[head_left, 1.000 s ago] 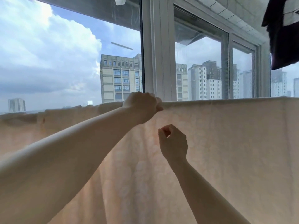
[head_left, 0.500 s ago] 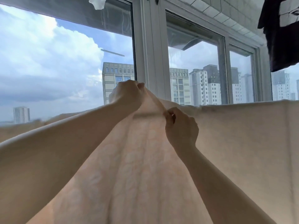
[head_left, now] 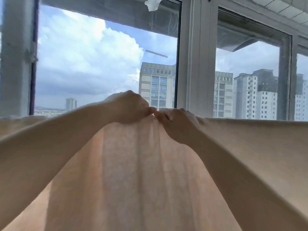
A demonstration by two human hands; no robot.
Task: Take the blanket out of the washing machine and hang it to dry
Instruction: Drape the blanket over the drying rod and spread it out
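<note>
Windows (head_left: 106, 64) fill the background: tall panes in pale frames, with a thick central mullion (head_left: 196, 64) that serves as the landmark. Beyond the glass, blue sky and heavy white cloud left of the mullion. A beige high-rise (head_left: 156, 87) shows just left of it and white apartment towers (head_left: 255, 95) to its right.

Blanket (head_left: 133, 172), pale peach and thin enough for light to pass through, hangs across the whole width below the mullion. Its top edge runs level on both sides and rises to a bunched peak just left of the mullion's base. Cloth fans down from that peak in long vertical folds toward the camera. Whatever carries the top edge is hidden by the fabric.

Left hand (head_left: 131, 107) is at the peak, left of the mullion's base, fingers curled and pinching gathered blanket at the top edge, knuckles up. Right hand (head_left: 176, 124) is directly below the mullion's base, fingers curled over the same edge, gripping the cloth. Fingertips of the two hands nearly meet; whether they touch cannot be told. Both forearms are bare and reach in from the lower corners.

Scrap of white cloth (head_left: 152, 3) hangs at the top edge of the view, left of the mullion's head.
</note>
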